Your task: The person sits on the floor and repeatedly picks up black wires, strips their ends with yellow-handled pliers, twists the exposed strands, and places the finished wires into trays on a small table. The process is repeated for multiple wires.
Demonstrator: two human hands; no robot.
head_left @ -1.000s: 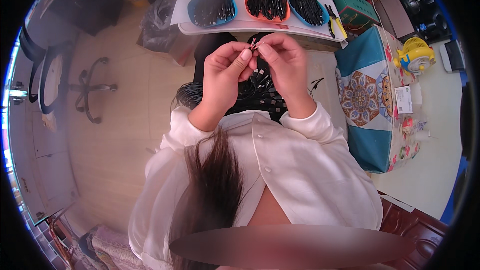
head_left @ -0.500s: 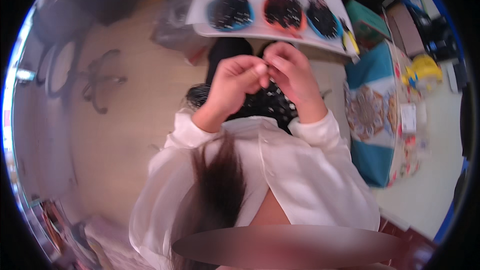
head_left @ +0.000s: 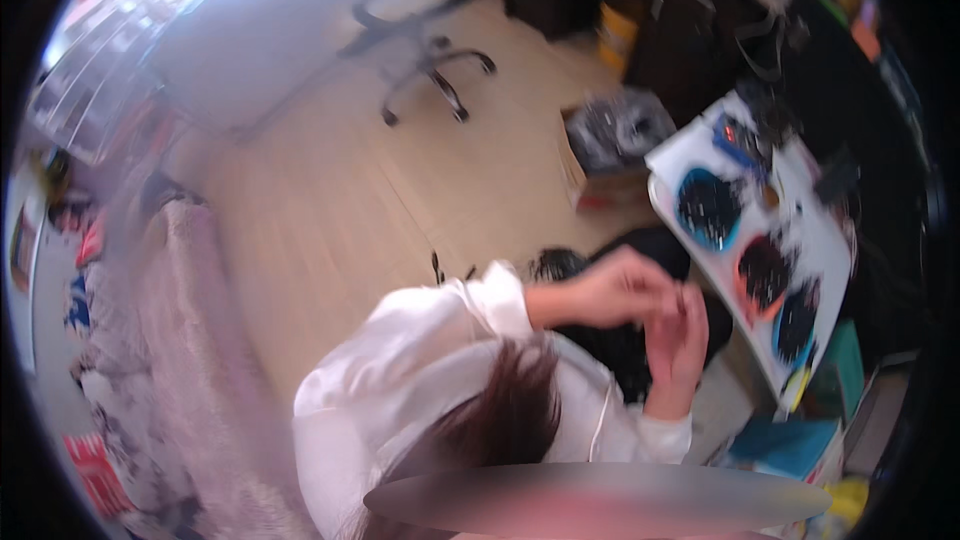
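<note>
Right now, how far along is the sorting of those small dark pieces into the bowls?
Looks partly done: the blue-rimmed bowl, the orange-rimmed bowl and a second blue-rimmed bowl on the white tabletop each hold a dark heap. In hand: the left hand and right hand meet fingertip to fingertip over the lap; what they pinch is too blurred to tell. What remains cannot be judged.

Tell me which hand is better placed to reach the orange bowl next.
Probably the right hand: it sits nearer the orange bowl than the left hand, though blur hides both grips.
</note>
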